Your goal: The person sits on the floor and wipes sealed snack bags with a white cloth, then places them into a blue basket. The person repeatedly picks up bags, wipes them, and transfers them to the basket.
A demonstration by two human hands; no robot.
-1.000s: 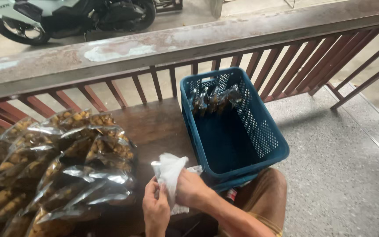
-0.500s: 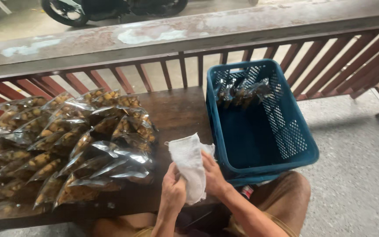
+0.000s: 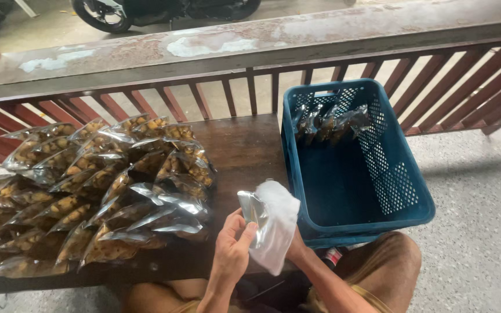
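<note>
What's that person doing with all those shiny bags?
A seated person holds a small shiny packet in the left hand and a white cloth against it with the right hand. Many snack-filled packets lie piled on the wooden table. A few sit in the blue crate.

A blue crate (image 3: 404, 191) beside a wooden railing (image 3: 250, 87), motorcycle (image 3: 163, 11) beyond.

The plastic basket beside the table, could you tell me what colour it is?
The basket is dark teal-blue, seen clearly in the head view.
</note>
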